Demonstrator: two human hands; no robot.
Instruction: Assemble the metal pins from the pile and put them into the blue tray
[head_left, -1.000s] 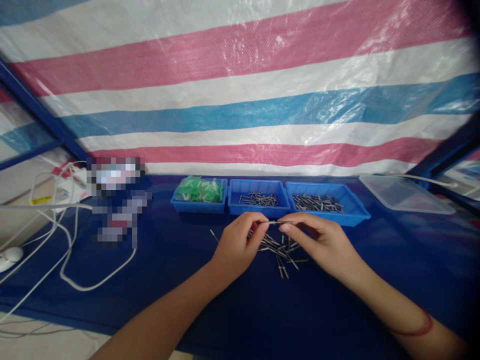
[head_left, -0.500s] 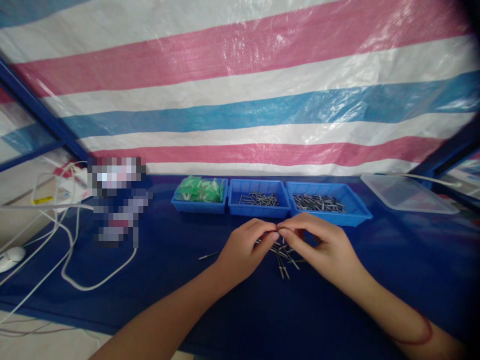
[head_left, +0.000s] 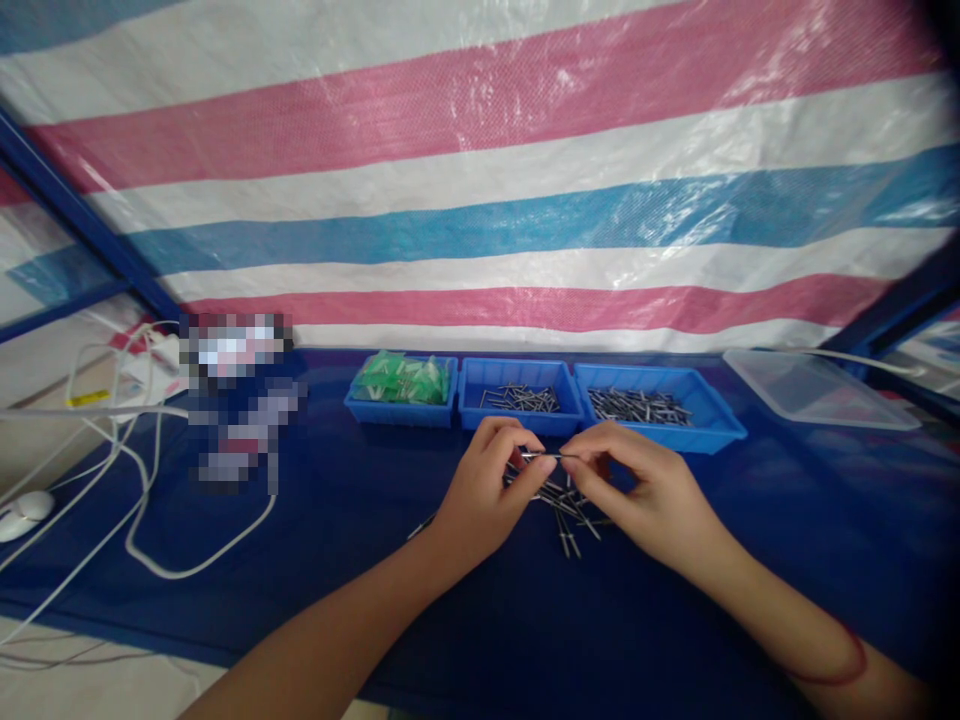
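Between my two hands lies a thin metal blind rivet (head_left: 556, 457), held level. My left hand (head_left: 491, 490) has its thumb and bent fingers about the thicker left end. The thin right end sits in a pinch of thumb and fingers of my right hand (head_left: 643, 485). Beneath the fingers is a loose pile of blind rivets (head_left: 568, 508) on the dark blue table (head_left: 480, 625), partly hidden by both hands. Another thin piece (head_left: 421, 525) lies beside my left wrist, mostly covered by it.
Behind the hands stand three blue bins in a row: a left bin (head_left: 397, 413) with green plastic packets, a middle bin (head_left: 517, 419) and a right bin (head_left: 705, 436) with metal pieces. A clear plastic lid (head_left: 821, 388) lies right. White cables (head_left: 150, 570) and a mouse (head_left: 26, 515) are left.
My left fingers have lifted and loosened, so the rivet now shows between the hands. My left forearm covers more of the stray piece. The right hand has barely shifted.
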